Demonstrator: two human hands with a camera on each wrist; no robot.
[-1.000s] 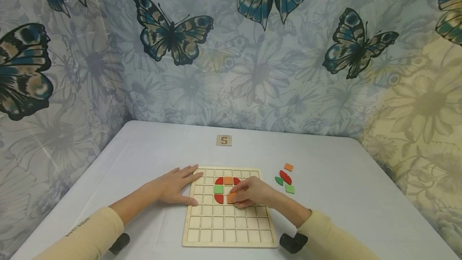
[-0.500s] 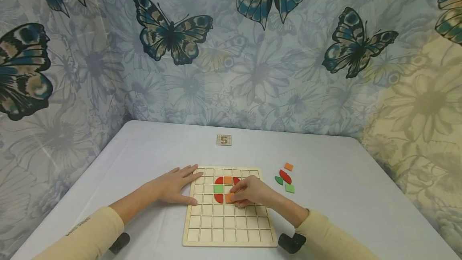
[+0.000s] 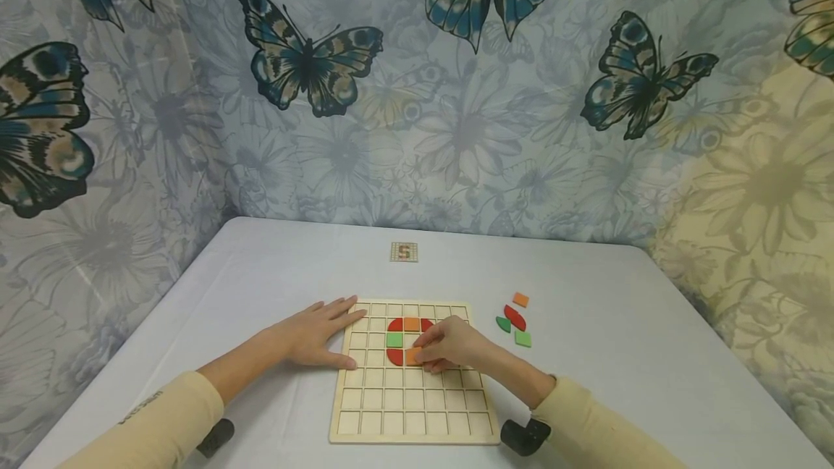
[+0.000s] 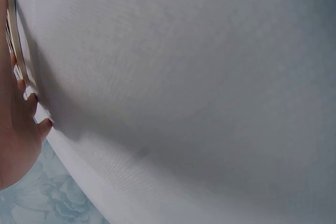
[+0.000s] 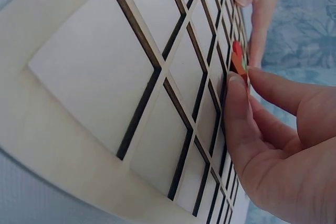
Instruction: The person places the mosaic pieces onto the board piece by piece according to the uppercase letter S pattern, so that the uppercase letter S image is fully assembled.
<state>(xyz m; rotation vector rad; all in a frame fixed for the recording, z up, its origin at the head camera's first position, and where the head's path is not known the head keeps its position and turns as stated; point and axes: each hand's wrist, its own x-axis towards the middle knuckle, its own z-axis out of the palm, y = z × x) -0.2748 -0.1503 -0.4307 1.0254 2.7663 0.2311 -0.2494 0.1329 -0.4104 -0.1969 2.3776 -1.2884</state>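
orange square tile (image 3: 412, 358): pinched in right fingers (image 5: 278, 87), lower centre of frame, just right of red quarter-round tile (image 3: 394, 357) | pale gridded board (image 3: 394, 423): flat on desk (image 3: 280, 266), left fingers (image 3: 352, 320) on left edge

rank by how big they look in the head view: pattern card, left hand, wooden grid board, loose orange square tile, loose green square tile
1. wooden grid board
2. left hand
3. pattern card
4. loose orange square tile and loose green square tile, too alike to rank

From far away I count two hands (image 3: 311, 339) (image 3: 458, 344), one board (image 3: 415, 401), one little card (image 3: 404, 252), three orange pieces (image 3: 412, 323) (image 3: 412, 356) (image 3: 520, 300), two green squares (image 3: 394, 339) (image 3: 523, 339), one curvy green piece (image 3: 504, 324), and three red pieces (image 3: 395, 324) (image 3: 394, 357) (image 3: 426, 324) on the board.
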